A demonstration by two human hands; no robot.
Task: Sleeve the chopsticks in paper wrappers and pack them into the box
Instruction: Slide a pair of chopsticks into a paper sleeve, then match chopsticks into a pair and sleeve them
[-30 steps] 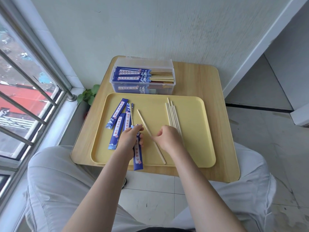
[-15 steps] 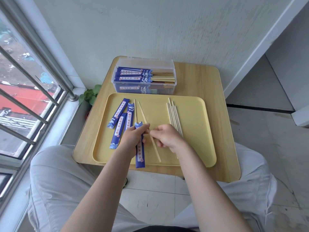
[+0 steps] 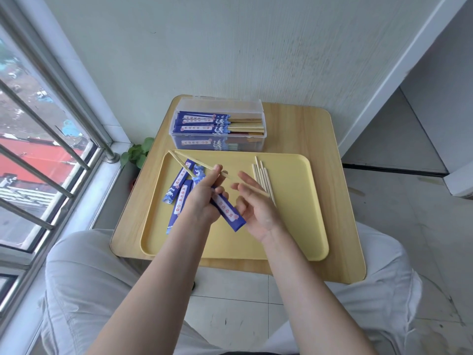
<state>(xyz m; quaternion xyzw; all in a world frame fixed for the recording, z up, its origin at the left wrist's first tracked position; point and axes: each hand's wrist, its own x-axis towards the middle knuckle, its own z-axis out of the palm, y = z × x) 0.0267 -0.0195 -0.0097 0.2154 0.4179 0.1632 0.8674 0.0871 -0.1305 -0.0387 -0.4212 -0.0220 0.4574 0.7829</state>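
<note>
— Where's the blue wrapper (image 3: 228, 212)?
— Pinched in the left hand (image 3: 204, 198) above the yellow tray (image 3: 294, 226), a chopstick pair (image 3: 179, 160) slanting far-left from it.
— The right hand (image 3: 256, 206)?
— Fingers spread, gripping nothing, just beside it.
— The box (image 3: 218, 129)?
— Beyond the tray, holding sleeved pairs. Bare chopsticks (image 3: 263, 179) lie right.

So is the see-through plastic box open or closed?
Open. The clear plastic box has no lid across its top, and the blue paper-sleeved chopsticks inside show uncovered from above.
</note>
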